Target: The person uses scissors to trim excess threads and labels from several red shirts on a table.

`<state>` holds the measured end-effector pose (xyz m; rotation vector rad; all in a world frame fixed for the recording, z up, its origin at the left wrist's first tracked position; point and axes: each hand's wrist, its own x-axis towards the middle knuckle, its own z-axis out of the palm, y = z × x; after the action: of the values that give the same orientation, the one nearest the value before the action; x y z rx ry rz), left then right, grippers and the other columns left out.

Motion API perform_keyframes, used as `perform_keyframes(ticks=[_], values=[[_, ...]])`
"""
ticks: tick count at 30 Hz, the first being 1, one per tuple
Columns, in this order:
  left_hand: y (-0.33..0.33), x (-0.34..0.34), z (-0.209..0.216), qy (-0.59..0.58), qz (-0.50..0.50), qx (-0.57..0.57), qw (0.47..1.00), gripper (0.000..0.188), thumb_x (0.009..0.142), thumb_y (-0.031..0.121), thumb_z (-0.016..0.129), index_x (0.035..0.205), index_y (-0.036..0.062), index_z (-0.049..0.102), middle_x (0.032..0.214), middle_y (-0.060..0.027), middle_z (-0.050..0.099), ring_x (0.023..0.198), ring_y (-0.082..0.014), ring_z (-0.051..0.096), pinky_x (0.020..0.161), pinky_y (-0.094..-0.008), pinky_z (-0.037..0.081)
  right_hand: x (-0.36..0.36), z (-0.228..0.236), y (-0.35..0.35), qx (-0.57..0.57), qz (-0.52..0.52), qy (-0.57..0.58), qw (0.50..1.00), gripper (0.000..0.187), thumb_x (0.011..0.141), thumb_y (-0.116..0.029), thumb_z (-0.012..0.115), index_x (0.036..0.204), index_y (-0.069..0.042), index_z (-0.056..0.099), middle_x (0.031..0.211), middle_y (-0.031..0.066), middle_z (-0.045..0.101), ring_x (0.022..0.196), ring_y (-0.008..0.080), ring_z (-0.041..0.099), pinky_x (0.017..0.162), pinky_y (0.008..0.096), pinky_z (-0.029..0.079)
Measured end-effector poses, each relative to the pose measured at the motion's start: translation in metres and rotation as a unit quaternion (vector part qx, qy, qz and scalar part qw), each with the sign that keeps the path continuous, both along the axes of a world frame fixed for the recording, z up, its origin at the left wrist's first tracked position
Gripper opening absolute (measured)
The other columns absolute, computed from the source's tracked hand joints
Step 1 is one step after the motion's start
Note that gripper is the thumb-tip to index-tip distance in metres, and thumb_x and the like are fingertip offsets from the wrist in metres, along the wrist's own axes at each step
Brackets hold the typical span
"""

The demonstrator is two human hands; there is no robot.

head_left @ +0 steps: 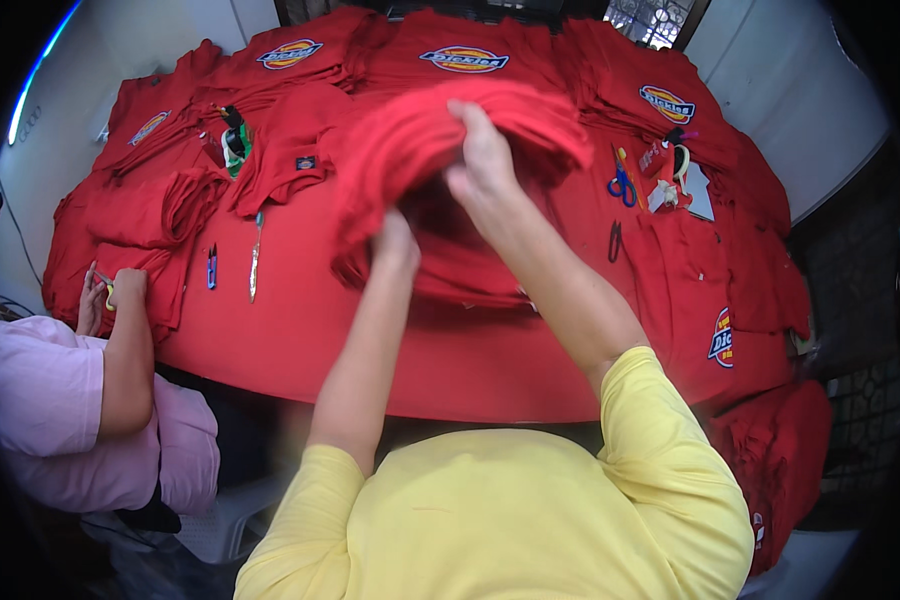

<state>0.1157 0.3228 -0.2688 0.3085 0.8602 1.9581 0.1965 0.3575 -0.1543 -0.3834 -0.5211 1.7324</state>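
Observation:
A thick bundle of folded red T-shirts (390, 150) is held up off the table in both my hands, bent into an arch with a dark hollow beneath. My right hand (482, 155) is closed on the upper layers, its thumb below and its fingers over the fold. Lower down, my left hand (395, 245) grips the bundle's left side, and cloth hides most of its fingers. The bundle is slightly blurred. Under it lies the red-covered table (300, 350).
Red shirt stacks (460, 75) with round badges line the far side. Blue-handled scissors (621, 185), black thread snips (614, 241) and a tape roll (681, 165) lie right; blue snips (212, 267) lie left. At left, a co-worker's hands (120, 290) hold yellow-handled scissors over red cloth.

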Motion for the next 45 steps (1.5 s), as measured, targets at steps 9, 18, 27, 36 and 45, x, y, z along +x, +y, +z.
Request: perform_keyframes(ticks=[9, 18, 27, 36, 45], values=[[-0.028, 0.065, -0.093, 0.57, -0.093, -0.117, 0.808, 0.029, 0.096, 0.022, 0.042, 0.115, 0.0032, 0.052, 0.109, -0.0116, 0.058, 0.092, -0.0228, 0.058, 0.081, -0.0353, 0.047, 0.12, 0.105, -0.084, 0.255, -0.246, 0.004, 0.935, 0.019, 0.09, -0.019, 0.054, 0.103, -0.007, 0.061, 0.099, 0.0047, 0.063, 0.088, 0.0153, 0.06, 0.08, 0.0319, 0.051], [-0.009, -0.069, -0.071, 0.633, 0.017, -0.146, 0.76, 0.033, 0.095, 0.024, 0.044, 0.12, 0.0028, 0.049, 0.116, -0.013, 0.054, 0.1, -0.027, 0.054, 0.088, -0.0382, 0.043, 0.23, 0.094, -0.039, 0.236, -0.189, 0.062, 0.951, 0.027, 0.092, -0.021, 0.048, 0.106, -0.001, 0.06, 0.108, 0.0096, 0.063, 0.095, 0.0206, 0.061, 0.09, 0.0349, 0.047], [0.062, -0.161, -0.021, 0.576, 0.064, -0.225, 0.783, 0.04, 0.094, 0.025, 0.045, 0.126, 0.0024, 0.046, 0.122, -0.0145, 0.051, 0.108, -0.0312, 0.05, 0.094, -0.0412, 0.039, 0.232, 0.098, 0.18, 0.313, -0.036, 0.07, 0.946, 0.025, 0.087, -0.024, 0.053, 0.097, -0.003, 0.061, 0.099, 0.0096, 0.066, 0.093, 0.0244, 0.062, 0.091, 0.0368, 0.046], [-0.156, -0.01, -0.11, 0.659, -0.054, -0.227, 0.715, 0.046, 0.092, 0.027, 0.047, 0.131, 0.002, 0.042, 0.129, -0.0159, 0.048, 0.115, -0.0354, 0.047, 0.101, -0.0441, 0.035, 0.295, -0.164, 0.294, 0.033, -0.047, -0.19, 0.98, 0.037, 0.079, -0.025, 0.058, 0.106, 0.0, 0.061, 0.11, 0.0117, 0.064, 0.101, 0.027, 0.061, 0.092, 0.0379, 0.048], [-0.151, 0.009, -0.06, 0.061, -0.067, -0.165, 0.982, 0.043, 0.089, 0.021, 0.059, 0.124, -0.0007, 0.047, 0.123, -0.0114, 0.055, 0.111, -0.0235, 0.054, 0.094, -0.035, 0.042, 0.242, -0.09, 0.182, 0.04, -0.417, -0.785, 0.456, 0.049, 0.079, -0.029, 0.066, 0.119, -0.003, 0.054, 0.123, 0.0174, 0.055, 0.119, 0.0318, 0.049, 0.101, 0.0418, 0.037]])
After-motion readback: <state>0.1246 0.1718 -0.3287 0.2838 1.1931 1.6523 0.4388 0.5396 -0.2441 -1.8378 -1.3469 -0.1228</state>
